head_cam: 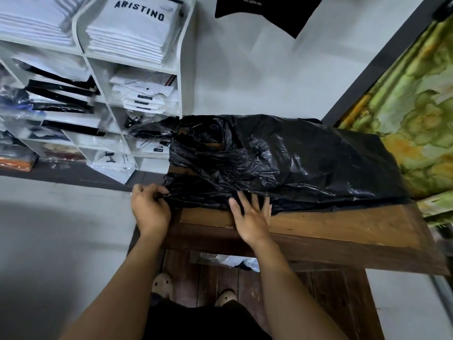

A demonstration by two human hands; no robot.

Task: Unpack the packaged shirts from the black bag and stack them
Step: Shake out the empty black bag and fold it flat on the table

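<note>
A large black plastic bag (289, 160) lies crumpled across a wooden table (331, 224). Its contents are hidden under the plastic. My left hand (149, 207) grips the bag's near left edge at the table's corner, fingers curled round the plastic. My right hand (252, 217) lies flat on the bag's front edge with its fingers spread and straight, pressing it onto the tabletop. No packaged shirt from the bag shows.
White shelving (98, 99) at the left holds several stacks of packaged shirts, one marked ARISTINO (137, 28). A green patterned cloth (416, 119) hangs at the right. A plastic packet (228, 261) lies on the wooden floor under the table, near my feet.
</note>
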